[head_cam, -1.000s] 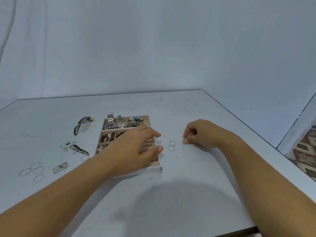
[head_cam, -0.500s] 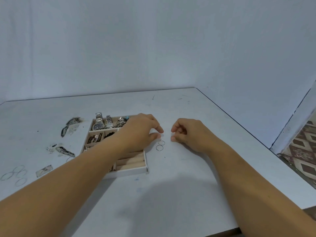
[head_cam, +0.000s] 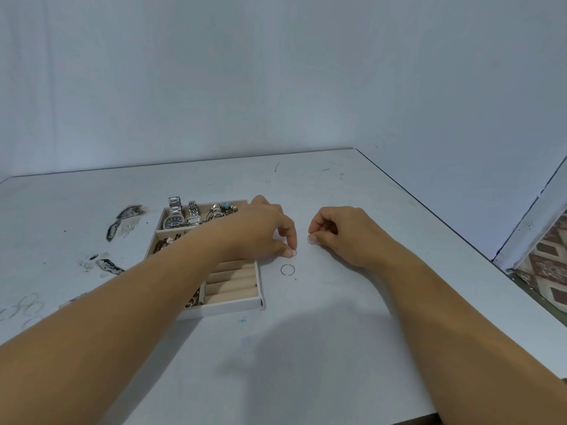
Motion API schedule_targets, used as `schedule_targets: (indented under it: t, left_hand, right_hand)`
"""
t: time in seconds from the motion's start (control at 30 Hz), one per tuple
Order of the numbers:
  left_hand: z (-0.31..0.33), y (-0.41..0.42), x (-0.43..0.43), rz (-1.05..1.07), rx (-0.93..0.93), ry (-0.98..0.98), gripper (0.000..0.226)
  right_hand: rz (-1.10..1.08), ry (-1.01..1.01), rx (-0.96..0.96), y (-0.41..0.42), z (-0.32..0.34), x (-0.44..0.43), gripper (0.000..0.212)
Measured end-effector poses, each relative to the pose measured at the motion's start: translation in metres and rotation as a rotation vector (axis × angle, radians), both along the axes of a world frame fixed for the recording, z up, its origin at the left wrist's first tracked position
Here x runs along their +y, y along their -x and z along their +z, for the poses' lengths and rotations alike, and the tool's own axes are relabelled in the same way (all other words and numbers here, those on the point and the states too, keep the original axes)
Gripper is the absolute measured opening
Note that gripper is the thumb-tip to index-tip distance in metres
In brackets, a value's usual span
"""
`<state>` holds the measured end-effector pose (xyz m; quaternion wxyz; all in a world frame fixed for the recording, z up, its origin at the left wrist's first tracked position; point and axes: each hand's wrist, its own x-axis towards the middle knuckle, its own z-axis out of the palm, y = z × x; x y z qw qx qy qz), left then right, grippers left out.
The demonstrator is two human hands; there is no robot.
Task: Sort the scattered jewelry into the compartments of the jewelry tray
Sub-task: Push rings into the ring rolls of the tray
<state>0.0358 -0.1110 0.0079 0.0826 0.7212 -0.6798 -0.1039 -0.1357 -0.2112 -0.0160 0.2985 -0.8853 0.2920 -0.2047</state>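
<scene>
Three thin wire rings sit in the middle of the head view, on the white table (head_cam: 306, 348) just right of the jewelry tray (head_cam: 233, 304). The near ring (head_cam: 287, 269) lies flat on the table, apart from both hands. Just beyond it, the left hand (head_cam: 264, 228) reaches across the tray, and its thumb and forefinger tips are closed together on the second ring (head_cam: 295, 252), low at the table surface. The right hand (head_cam: 340, 231) rests further right with its fingers curled, and its thumb and forefinger nip the third ring (head_cam: 310, 238) (only part of the hoop shows past the fingertips).

In the tray's far compartment are two silver watches (head_cam: 176, 214) and a tangle of pieces with a turquoise bead (head_cam: 227, 206). The compartment behind the left forearm holds small brownish pieces, mostly hidden. The near right section shows beige ring rolls (head_cam: 233, 280).

Left of the tray, dark scattered pieces (head_cam: 125, 216) lie on the table, and several thin hoops (head_cam: 27, 305) lie near the left edge, too blurred to count.
</scene>
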Motion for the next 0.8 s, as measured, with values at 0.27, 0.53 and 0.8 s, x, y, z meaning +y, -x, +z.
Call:
schedule_targets:
  t: [0.27, 0.53, 0.8]
  left_hand:
    - [-0.001, 0.004, -0.005, 0.02, -0.156, -0.092, 0.01]
    - [0.004, 0.002, 0.029, 0.135, 0.012, 0.375, 0.008]
    - [0.0, -0.039, 0.095, 0.238, -0.005, 0.502, 0.005]
  right_hand:
    - [0.007, 0.005, 0.012, 0.0, 0.0, 0.001, 0.006]
    - [0.028, 0.013, -0.005, -0.001, -0.001, 0.006, 0.005]
    - [0.095, 0.034, -0.106, -0.013, 0.002, 0.028, 0.007]
